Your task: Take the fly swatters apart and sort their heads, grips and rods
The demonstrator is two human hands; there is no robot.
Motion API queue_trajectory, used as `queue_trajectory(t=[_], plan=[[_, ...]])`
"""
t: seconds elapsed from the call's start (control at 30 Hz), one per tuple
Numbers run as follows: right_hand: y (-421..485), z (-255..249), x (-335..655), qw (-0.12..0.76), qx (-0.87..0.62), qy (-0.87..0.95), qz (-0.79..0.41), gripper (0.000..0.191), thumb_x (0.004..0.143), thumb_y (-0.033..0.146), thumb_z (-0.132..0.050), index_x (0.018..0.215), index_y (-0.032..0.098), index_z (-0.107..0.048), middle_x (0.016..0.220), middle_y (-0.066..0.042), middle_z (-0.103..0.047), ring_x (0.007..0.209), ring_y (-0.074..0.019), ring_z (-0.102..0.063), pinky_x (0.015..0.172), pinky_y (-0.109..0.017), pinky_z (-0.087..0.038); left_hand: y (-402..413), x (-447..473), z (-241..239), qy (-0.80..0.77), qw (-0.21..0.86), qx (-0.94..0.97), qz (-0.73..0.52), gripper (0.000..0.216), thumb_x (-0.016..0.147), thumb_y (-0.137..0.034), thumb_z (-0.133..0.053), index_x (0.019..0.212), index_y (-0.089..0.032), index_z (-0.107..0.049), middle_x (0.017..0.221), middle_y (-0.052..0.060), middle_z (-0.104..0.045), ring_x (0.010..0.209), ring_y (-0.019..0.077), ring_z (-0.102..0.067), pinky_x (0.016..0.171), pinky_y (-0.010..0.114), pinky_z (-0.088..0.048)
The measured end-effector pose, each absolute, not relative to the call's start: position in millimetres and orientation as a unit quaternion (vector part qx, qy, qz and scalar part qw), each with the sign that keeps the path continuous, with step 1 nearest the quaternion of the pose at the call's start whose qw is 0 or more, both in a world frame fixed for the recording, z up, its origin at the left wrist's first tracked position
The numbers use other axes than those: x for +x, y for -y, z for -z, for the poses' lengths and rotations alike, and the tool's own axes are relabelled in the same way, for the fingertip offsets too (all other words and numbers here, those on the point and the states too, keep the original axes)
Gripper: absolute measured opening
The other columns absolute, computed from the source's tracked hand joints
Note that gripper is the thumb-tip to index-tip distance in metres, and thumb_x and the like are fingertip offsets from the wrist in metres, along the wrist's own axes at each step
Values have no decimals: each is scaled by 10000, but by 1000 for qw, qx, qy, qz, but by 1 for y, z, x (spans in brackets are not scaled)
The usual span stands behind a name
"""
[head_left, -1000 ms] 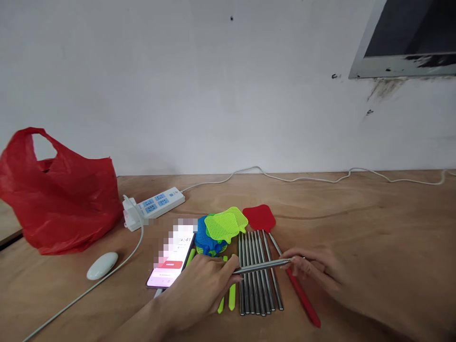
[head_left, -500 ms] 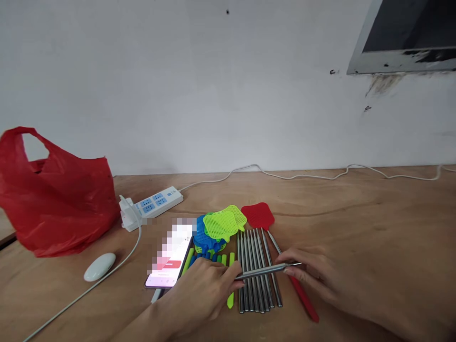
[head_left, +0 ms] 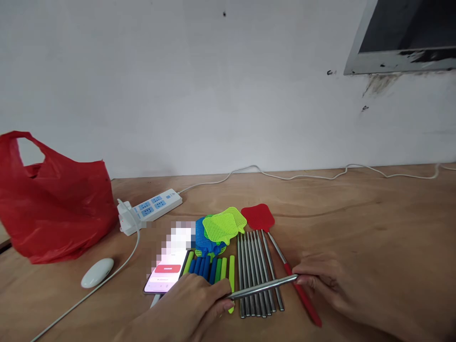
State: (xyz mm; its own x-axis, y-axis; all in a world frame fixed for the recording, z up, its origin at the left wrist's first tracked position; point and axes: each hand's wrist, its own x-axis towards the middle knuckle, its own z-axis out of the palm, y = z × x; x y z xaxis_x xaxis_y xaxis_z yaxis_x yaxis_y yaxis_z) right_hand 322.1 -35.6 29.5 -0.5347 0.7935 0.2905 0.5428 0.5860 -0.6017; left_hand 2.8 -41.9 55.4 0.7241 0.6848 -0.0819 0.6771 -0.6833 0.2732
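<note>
A silver metal rod [head_left: 265,287] is held by both hands above the table, nearly level with its right end a little higher. My left hand [head_left: 194,299] pinches the left end, and my right hand [head_left: 318,280] grips the right end between thumb and fingers. Beneath it lies a row of several similar metal rods [head_left: 254,270], side by side. Left of them are blue, green and yellow handle tubes [head_left: 218,270], partly behind my left hand. Mesh fly swatter heads in yellow [head_left: 223,225] and blue [head_left: 203,237] are piled beyond. A red fly swatter [head_left: 258,217] with a metal shaft and red handle lies right.
A lit phone [head_left: 167,270], partly pixelated, lies left of the tubes. Farther left are a white power strip [head_left: 164,204], a white computer mouse [head_left: 97,273] and a red plastic bag [head_left: 60,204]. A white cable [head_left: 292,178] runs along the wall.
The held rod has turned: the thin tip that pointed right is no longer seen there, and a blunt end is at my right hand. My left hand has moved slightly down and left.
</note>
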Motion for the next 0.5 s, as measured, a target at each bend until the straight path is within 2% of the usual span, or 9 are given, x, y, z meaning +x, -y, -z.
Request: queue_trajectory(t=[0.23, 0.4, 0.5], plan=[[37, -27, 327, 264, -420, 834, -243, 304, 998, 357, -477, 832, 246, -706, 649, -8, -653, 573, -164, -586, 563, -273, -436, 39, 3, -67, -362, 168, 917, -9, 335, 1066, -343, -292, 936, -231, -580, 762, 12, -656, 646, 190, -611, 542, 264, -363], [42, -24, 325, 241, -425, 816, -308, 275, 1010, 301, -413, 978, 294, -686, 817, -1, -731, 692, -177, -671, 642, -270, -510, 38, 6, -61, -364, 170, 915, -28, 356, 1071, -356, -285, 897, -218, -563, 747, 15, -643, 610, 185, -581, 533, 269, -353], [50, -21, 325, 288, -438, 798, -297, 227, 980, 346, -488, 899, 312, -697, 773, 12, -724, 660, -176, -665, 619, -264, -511, 40, 6, -60, -370, 155, 916, -25, 362, 1074, -368, -268, 918, -221, -560, 765, 25, -654, 629, 207, -600, 543, 282, -367]])
